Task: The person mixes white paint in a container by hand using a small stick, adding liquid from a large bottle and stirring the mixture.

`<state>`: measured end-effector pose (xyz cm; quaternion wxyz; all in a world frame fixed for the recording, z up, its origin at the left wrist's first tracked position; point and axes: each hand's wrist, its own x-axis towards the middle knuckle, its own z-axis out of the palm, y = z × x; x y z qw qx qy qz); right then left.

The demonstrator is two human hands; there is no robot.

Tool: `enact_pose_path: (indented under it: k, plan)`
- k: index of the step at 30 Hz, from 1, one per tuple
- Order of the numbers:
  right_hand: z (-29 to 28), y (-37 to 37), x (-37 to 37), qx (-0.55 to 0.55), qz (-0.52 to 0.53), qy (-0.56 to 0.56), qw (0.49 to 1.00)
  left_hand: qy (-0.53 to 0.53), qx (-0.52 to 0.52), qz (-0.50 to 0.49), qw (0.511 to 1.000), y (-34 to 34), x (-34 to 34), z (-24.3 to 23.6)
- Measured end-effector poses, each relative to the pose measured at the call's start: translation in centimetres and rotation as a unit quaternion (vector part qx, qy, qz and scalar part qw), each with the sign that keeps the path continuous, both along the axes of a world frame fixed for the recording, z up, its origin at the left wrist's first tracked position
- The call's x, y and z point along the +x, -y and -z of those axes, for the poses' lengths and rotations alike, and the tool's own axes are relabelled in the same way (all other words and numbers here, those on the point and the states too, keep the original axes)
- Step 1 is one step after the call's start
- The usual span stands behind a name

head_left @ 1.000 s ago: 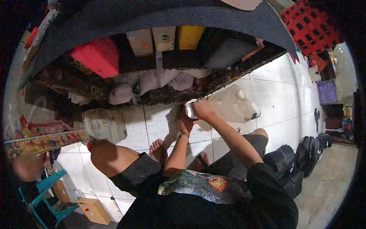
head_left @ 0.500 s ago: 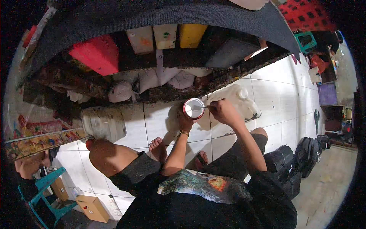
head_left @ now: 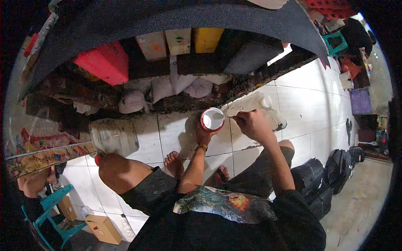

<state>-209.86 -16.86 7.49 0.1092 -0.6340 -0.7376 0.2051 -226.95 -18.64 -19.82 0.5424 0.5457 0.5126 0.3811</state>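
Observation:
My left hand (head_left: 204,134), with a bracelet or watch at the wrist, is wrapped round a round can (head_left: 202,122) with a red outside and a pale rim. White, paint-like stuff shows inside it. My right hand (head_left: 255,125) is closed in a pinch just to the right of the can. It holds a thin stirrer (head_left: 226,117) whose white-coated end reaches over the can's mouth; its exact kind is hard to make out. Beyond my right hand a whitish plastic jerrycan (head_left: 245,102) lies on the tiles.
A cloudy plastic container (head_left: 114,136) lies by my left knee. Ahead, a stained low shelf carries red, white, yellow and grey blocks (head_left: 208,39). Black bundles (head_left: 309,175) stand at the right. Another person sits on a teal stool (head_left: 56,198) at lower left, near a cardboard box (head_left: 103,229).
The stirrer's end has shifted toward the can's upper right, showing more of its white coating. My right hand has moved slightly to the right and down. My left hand keeps its hold.

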Motion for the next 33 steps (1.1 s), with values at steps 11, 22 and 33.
enact_pose_path:
  k: [11,22,33]
  plan:
    - [10.0,-2.6,-2.6,-0.007,-0.057,0.136,0.989,0.173,-0.060,-0.020,0.983,0.4,1.6,9.4]
    - [15.2,-3.0,-4.2,-0.040,-0.018,0.043,0.998,0.144,-0.022,-0.035,0.989,0.4,0.5,5.3]
    - [16.1,-4.1,-4.7,-0.048,-0.032,0.092,0.994,0.505,-0.231,-0.064,0.829,-0.3,-0.1,2.8]
